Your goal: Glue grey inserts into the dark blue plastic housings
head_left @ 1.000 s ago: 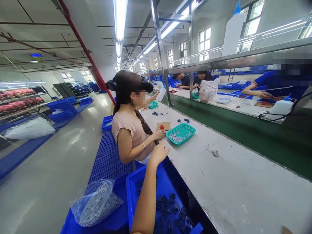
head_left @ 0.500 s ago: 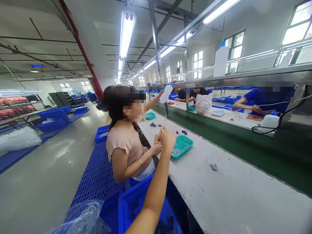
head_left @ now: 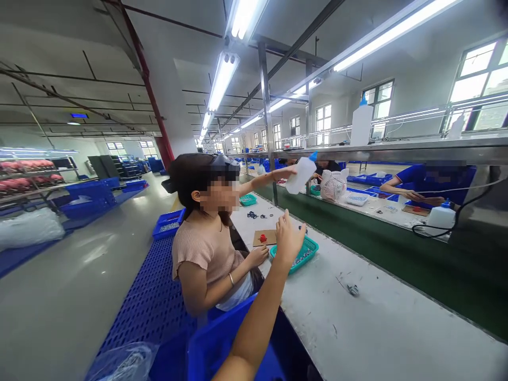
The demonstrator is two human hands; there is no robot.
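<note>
The long pale workbench (head_left: 381, 323) runs away from where I stand, with a metal shelf rail (head_left: 397, 154) above its far side. A co-worker (head_left: 206, 254) in a ribbed pink top sits at its near edge, just beyond a deep blue bin (head_left: 210, 333). The camera wearer's bare left hand (head_left: 291, 243) is raised over the bench, thumb standing apart from the loosely bent fingers; I see nothing in it, though the palm is turned away. The right hand is out of sight, so I can't tell what it is doing. Partly behind the left hand sits a green plastic basket (head_left: 316, 248) of small grey pieces (head_left: 305, 257). The white squeeze bottle (head_left: 300, 175), blue nozzle tilted up to the right, is in the co-worker's far hand (head_left: 290, 172), held out over the bench above the left hand and apart from it as I see it. The co-worker's near hand (head_left: 260, 255) is beside the basket, near a cardboard piece (head_left: 270, 234) with a small red part (head_left: 263, 238) on it. Dark little parts (head_left: 252, 215) lie loose farther along. I'd judge things barely begun: the bottle is held out, but the left hand has not closed on it, and the grey pieces are loose in the basket.
</note>
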